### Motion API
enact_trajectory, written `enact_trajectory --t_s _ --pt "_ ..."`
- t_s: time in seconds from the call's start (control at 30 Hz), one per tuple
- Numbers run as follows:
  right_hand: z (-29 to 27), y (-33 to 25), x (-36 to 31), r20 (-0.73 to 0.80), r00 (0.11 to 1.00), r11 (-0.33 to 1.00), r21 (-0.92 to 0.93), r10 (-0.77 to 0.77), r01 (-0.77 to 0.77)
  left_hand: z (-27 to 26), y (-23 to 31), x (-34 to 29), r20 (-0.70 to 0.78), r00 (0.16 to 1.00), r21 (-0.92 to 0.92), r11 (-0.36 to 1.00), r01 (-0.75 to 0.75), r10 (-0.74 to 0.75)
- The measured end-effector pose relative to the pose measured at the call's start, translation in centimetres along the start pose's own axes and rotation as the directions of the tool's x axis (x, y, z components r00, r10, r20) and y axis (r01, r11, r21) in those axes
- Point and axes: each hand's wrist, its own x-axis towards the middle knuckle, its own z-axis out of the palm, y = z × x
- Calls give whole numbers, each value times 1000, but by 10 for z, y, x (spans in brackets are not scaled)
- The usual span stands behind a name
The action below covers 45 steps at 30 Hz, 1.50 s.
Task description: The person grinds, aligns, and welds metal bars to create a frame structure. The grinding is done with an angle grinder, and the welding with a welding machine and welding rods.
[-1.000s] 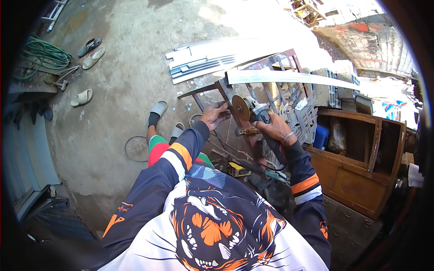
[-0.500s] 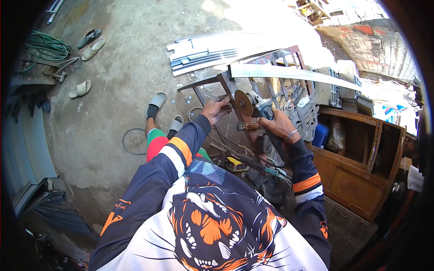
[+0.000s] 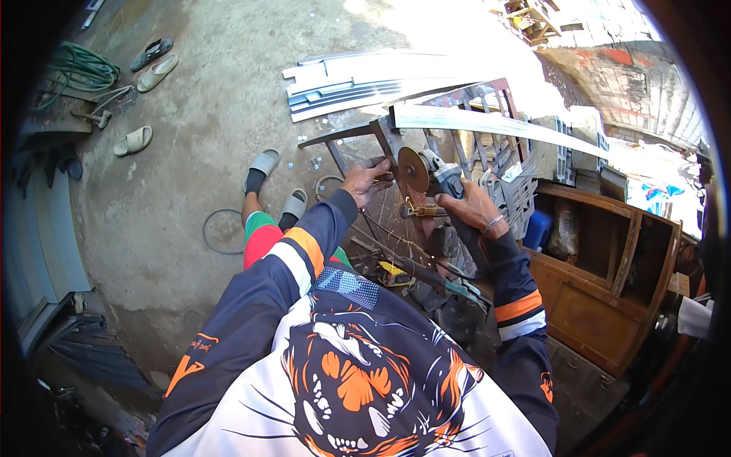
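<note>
a concrete floor (image 3: 175, 228) lies beneath you. mid-frame, your right hand (image 3: 474, 206) grips an angle grinder (image 3: 449, 181), sparks (image 3: 410, 204) flying below its disc (image 3: 413, 169); your left hand (image 3: 368, 183) bends beside the disc, whether grasping anything i cannot tell. just beyond stands brown metal framework (image 3: 387, 139); pale metal strips (image 3: 339, 81) lie at the upper centre.
</note>
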Motion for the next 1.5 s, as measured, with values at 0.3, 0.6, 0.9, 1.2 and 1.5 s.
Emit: enact_trajectory --t_s 0.3,0.6,0.9,1.2,1.5 --pt "1 5 6 1 1000 1000 -27 -1 1 1 -3 0 -6 1000 16 1000 -21 21" --pt "2 13 13 12 997 996 -47 -71 72 7 0 -6 -13 1000 24 999 -22 23" --pt "1 5 17 -33 998 996 -76 -45 43 8 -1 -6 -43 999 40 999 -11 12" --pt "1 6 23 -39 996 991 -113 -80 75 3 -10 0 -24 998 -9 998 -65 65" --pt "-1 13 14 -25 996 989 -126 -85 81 5 -8 -2 -55 998 -11 1000 -17 16"
